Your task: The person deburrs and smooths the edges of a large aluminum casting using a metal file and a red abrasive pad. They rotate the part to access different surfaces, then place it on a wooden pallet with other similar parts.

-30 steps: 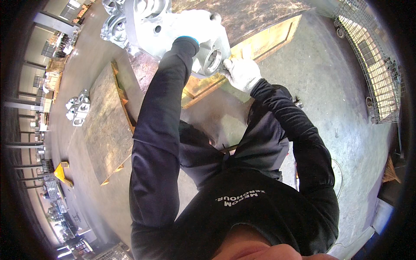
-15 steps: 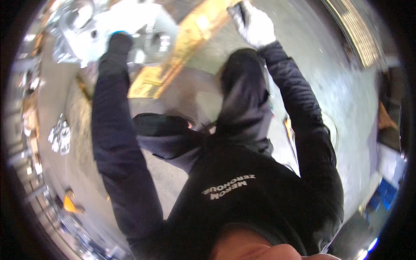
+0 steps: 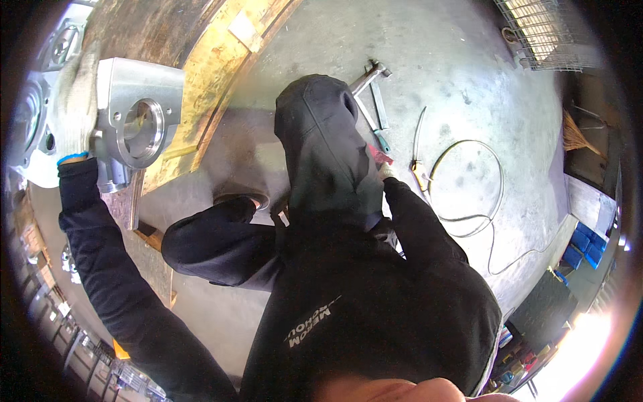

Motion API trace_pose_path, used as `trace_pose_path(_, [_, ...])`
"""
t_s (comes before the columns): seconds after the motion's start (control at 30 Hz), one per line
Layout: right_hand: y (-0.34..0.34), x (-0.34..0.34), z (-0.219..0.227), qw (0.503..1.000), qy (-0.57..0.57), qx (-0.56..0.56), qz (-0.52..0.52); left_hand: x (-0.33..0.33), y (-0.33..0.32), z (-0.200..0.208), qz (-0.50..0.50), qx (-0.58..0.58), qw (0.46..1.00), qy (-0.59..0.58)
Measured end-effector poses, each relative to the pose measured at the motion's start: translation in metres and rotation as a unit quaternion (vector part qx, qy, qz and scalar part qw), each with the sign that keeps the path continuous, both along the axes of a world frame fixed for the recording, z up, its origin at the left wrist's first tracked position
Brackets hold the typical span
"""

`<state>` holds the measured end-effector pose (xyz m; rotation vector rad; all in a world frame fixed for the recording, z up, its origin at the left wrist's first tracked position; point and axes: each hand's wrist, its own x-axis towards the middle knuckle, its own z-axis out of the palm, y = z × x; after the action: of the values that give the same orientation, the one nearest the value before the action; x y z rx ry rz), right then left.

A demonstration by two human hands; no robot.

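Observation:
My left hand [image 3: 75,107], in a pale knit glove with a blue cuff edge, lies with straight fingers along the side of a machined grey metal housing [image 3: 169,90]. The housing has a large round bore and small bolt holes. Beside my raised knee, my right hand [image 3: 386,172] reaches low, also gloved. It is at a red object [image 3: 379,155]; its fingers are too hidden to show whether they grip it. Just beyond lie a flat metal tool with a teal handle [image 3: 382,141] and an angled metal tool [image 3: 362,84] on the floor.
More metal housings [image 3: 30,120] stand at the far left, next to a yellow-edged wooden board [image 3: 207,74]. A curved blade with a pale handle [image 3: 420,175] and a looped cable [image 3: 501,181] lie on the floor to the right. A wire cage [image 3: 546,33] stands far right.
My right hand has come down from the yellow board to the floor beside my knee. The view has swung, putting the housings farther left and bringing floor tools and cable into sight.

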<state>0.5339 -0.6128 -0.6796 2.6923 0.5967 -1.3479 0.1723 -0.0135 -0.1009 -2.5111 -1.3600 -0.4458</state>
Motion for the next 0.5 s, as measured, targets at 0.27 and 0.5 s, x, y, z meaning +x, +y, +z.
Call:
trace_pose_path(0.27, [0.084,0.039,0.079,0.962,-0.179,0.205,-0.002,0.030,-0.039,0.031,-0.101,0.003,0.995,0.018])
trace_pose_path(0.5, [0.033,0.009,0.046,0.986,-0.084,0.000,-0.141,-0.003,-0.161,0.075,-0.150,-0.003,0.983,-0.104])
